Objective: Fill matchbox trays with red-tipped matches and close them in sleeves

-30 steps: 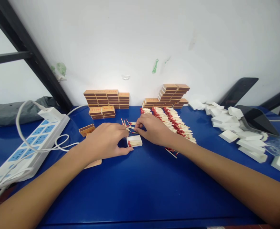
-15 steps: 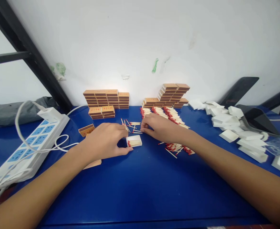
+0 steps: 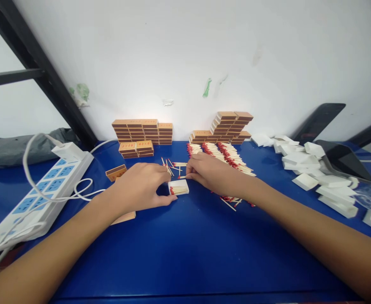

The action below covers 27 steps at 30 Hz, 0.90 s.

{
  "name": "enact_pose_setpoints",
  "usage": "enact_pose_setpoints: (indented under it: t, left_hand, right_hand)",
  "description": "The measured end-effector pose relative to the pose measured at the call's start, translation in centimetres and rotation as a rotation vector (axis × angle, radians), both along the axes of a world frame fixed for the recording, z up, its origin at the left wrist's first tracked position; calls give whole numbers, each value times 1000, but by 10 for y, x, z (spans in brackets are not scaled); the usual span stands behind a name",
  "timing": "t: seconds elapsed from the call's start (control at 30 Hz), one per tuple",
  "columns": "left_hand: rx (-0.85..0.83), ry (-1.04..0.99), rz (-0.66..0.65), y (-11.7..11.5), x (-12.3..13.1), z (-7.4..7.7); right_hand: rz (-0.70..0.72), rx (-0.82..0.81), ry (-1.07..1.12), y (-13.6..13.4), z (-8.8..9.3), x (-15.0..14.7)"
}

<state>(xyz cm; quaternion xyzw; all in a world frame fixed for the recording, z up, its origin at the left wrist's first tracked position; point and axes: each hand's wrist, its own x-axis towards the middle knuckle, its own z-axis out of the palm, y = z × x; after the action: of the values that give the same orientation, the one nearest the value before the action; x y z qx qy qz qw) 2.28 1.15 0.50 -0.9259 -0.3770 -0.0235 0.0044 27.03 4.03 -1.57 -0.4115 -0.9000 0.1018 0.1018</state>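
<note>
A small white matchbox tray (image 3: 184, 183) lies on the blue table with several red-headed matches (image 3: 179, 190) inside. My left hand (image 3: 142, 183) grips the tray's left end, thumb at the near side and fingers at the far side. Just behind the tray, loose matches (image 3: 169, 166) are scattered. My right hand (image 3: 206, 169) is closed in a pinch at the table, right of these, its fingertips on the plain end of a match (image 3: 183, 177). Long heaps of matches (image 3: 232, 157) lie behind and under the right hand, partly hidden by it.
Stacked matchboxes stand against the wall, one stack (image 3: 137, 131) left and another (image 3: 229, 126) right. White trays (image 3: 302, 162) and a dark phone-like slab (image 3: 346, 162) lie at right. A power strip (image 3: 50, 185) with white cables is at left. An orange matchbox sleeve (image 3: 115, 172) sits beside my left hand.
My right hand's fingertips have moved slightly down toward the table and the match by the tray. The left hand stays on the tray. The whole view has shifted slightly.
</note>
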Motion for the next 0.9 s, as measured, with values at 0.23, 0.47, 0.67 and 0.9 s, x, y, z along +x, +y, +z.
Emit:
enact_pose_setpoints:
  t: [0.23,0.47,0.67,0.9]
  left_hand:
    - [16,-17,-15,-1,-1,-2]
    - [13,-20,-13,0,-2,-2]
    - [37,-41,-30,0,-2,-2]
    - [14,-28,-17,-1,-2,-1]
  right_hand:
    - [53,-7,28,-21,15,-8]
    - [67,-12,81,-27,9,-17]
    - [96,-101,137,-19,8,-12]
    - [61,-63,290,5,-8,-5]
